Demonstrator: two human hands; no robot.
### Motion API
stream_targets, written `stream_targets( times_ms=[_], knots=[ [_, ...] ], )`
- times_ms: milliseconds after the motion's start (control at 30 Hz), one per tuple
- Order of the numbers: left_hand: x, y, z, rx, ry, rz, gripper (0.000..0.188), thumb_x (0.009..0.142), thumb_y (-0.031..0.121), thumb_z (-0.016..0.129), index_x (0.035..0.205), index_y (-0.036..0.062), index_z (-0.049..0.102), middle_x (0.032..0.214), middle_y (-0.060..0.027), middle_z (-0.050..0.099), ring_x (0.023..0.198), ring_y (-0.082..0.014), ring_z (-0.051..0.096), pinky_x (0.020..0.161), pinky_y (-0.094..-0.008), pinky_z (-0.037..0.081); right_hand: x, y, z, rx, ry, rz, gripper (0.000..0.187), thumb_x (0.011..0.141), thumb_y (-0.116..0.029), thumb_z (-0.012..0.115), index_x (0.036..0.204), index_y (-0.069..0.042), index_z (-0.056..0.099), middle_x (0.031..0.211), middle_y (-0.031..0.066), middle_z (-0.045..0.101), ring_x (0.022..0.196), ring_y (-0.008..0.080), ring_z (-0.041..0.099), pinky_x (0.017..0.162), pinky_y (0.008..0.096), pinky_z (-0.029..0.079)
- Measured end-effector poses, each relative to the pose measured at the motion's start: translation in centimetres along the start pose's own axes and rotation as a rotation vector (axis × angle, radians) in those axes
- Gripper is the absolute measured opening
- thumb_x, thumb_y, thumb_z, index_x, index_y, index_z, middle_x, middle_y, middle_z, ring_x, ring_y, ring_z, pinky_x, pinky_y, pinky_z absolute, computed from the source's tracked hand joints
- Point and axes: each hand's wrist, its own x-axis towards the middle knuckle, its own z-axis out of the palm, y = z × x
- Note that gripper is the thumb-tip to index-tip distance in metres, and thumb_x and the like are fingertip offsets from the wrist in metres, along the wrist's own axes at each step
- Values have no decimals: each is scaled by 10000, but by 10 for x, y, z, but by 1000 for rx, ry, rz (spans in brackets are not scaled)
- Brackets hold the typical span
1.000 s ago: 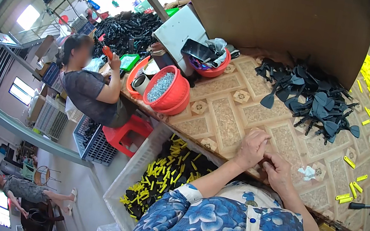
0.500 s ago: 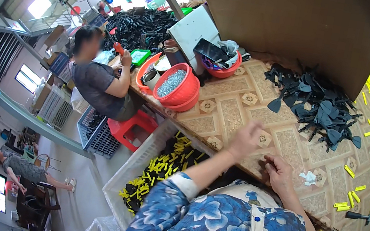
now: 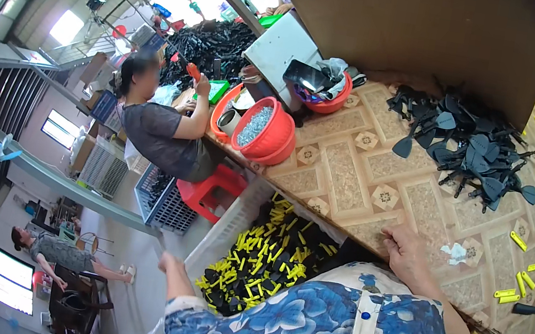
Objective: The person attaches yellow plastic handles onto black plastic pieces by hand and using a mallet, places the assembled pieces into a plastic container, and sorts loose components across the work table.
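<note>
My left hand (image 3: 172,266) is out to the left, beside the white crate (image 3: 218,229) at the table's front edge. Its fingers are small and blurred, so whether it holds anything does not show. Black pieces with yellow handle-like strips (image 3: 260,251) fill the crate. My right hand (image 3: 406,250) rests at the table edge with its fingers curled; what they hold, if anything, is hidden. A scrap of white paper (image 3: 454,253) lies to its right. Farther back is a heap of black paddle-shaped pieces (image 3: 471,155).
Loose yellow strips (image 3: 523,280) and a hammer (image 3: 531,310) lie at the right of the patterned table (image 3: 344,173). Red tubs (image 3: 264,142), one with small metal parts, stand at the back left. A co-worker (image 3: 162,117) sits beyond, near a red stool (image 3: 210,193).
My left hand has swung from above the table down and left, past the crate. The right hand stays at the table edge. The whole view has shifted slightly.
</note>
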Motion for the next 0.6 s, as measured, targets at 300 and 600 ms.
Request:
stream_targets(
  times_ms=[300,600],
  knots=[
    [-59,-83,-19,371,-65,481,402,837,48,540,1210,-96,582,1169,-252,643,1063,-338,643,915,-417,514,-3,0,5,-34,12,-3,221,828,44,646,1043,2,666,900,155,657,820,294,654,721,360,515],
    [-443,-31,87,-97,-1281,1459,286,915,55,574,1183,5,659,1131,-174,673,1071,-366,622,961,-432,483,-24,5,-17,5,90,263,176,914,-82,621,1041,-10,719,789,87,692,677,155,627,639,319,507]
  ],
)
